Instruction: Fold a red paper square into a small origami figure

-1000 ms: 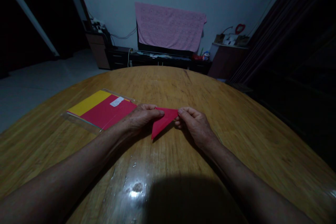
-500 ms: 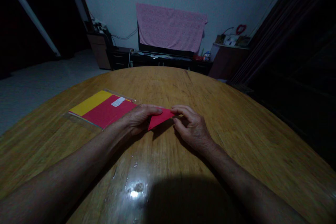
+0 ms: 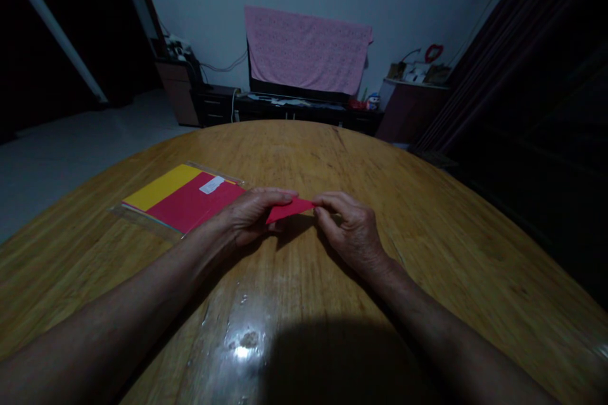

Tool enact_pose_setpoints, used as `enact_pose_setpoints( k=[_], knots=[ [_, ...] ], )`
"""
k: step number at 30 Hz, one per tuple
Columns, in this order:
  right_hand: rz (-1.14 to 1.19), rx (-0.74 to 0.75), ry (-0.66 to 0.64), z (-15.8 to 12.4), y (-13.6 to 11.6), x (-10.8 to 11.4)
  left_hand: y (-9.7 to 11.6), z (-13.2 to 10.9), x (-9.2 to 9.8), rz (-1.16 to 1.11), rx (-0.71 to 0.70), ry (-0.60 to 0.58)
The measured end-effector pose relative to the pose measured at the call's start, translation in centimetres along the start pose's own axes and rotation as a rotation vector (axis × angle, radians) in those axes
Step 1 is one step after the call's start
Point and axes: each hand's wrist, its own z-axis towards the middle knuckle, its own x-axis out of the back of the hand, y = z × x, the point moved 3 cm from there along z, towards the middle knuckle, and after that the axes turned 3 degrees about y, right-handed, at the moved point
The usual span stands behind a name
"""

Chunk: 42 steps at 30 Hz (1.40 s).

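Observation:
A small red folded paper [image 3: 289, 209] is held just above the round wooden table [image 3: 427, 228], near its middle. My left hand [image 3: 251, 215] grips the paper's left end, fingers curled over it. My right hand [image 3: 349, 228] pinches the paper's right tip between thumb and fingers. The paper looks like a thin flat wedge seen almost edge-on, and its shadow falls on the wood below.
A clear plastic sleeve of coloured sheets [image 3: 183, 199], yellow and red with a white label, lies on the table left of my hands. Beyond the table stands a low dark cabinet with a screen under a pink cloth [image 3: 306, 50]. The room is dim.
The red paper showed as a broad triangle hanging toward me; its lower point has since swung up and it now shows as a thin sliver. Both hands kept their hold and shifted slightly.

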Motion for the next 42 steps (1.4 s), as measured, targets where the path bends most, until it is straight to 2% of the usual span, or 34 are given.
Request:
enact_pose_setpoints(
  k=[5, 9, 12, 15, 18, 21, 27, 42],
  knots=[
    [0.038, -0.285, 0.042, -0.3, 0.5, -0.1, 0.3, -0.3, -0.2, -0.145, 0.064, 0.094],
    [0.095, -0.432, 0.066, -0.4, 0.9, -0.2, 0.5, -0.6, -0.5, -0.060, -0.092, 0.130],
    [0.123, -0.468, 0.042, -0.5, 0.9, -0.4, 0.3, -0.8, -0.9, 0.033, -0.220, 0.132],
    [0.168, -0.512, -0.008, -0.6, 0.7, -0.6, 0.1, -0.8, -1.1, 0.018, -0.255, 0.105],
    [0.281, -0.528, -0.067, -0.6, 0.3, -0.7, -0.1, -0.8, -1.1, 0.001, -0.245, 0.064],
    [0.422, -0.541, -0.071, -0.5, 0.1, -0.6, -0.3, -0.8, -1.1, 0.023, -0.198, 0.032],
    [0.746, -0.723, -0.103, -0.7, 0.8, -1.0, -1.0, -1.1, -1.4, 0.035, -0.126, -0.084],
    [0.865, -0.767, -0.167, -0.8, 0.4, -1.0, -1.3, -0.9, -1.2, 0.073, -0.099, -0.096]
  ],
)
